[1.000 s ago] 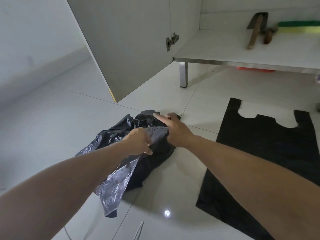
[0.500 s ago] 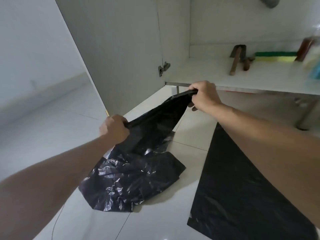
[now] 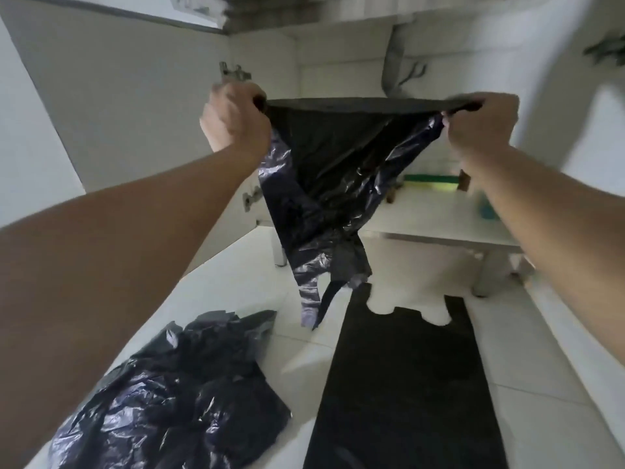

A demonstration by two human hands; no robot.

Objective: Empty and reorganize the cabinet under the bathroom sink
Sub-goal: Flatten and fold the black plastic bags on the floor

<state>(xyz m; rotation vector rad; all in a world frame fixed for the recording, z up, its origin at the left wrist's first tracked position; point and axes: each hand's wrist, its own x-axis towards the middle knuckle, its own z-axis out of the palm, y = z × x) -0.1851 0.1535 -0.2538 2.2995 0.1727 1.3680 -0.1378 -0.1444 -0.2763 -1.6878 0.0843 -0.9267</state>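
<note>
A crumpled pile of black bags [image 3: 176, 394] lay on the floor at the left. Above it the left hand [image 3: 235, 121] had a closed grip on one corner of a black plastic bag [image 3: 338, 184], held taut before the open cabinet [image 3: 439, 221]; the right hand [image 3: 480, 125] pinched the other corner. A flattened bag [image 3: 406, 384] lay right. Judged step: shaking it flat; next, lay it down smoothly.

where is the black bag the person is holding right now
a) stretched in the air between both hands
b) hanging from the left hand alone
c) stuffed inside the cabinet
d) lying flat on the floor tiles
a: the left hand and the right hand each grip an end of the black bag, its top edge pulled taut while the rest hangs down.
</note>
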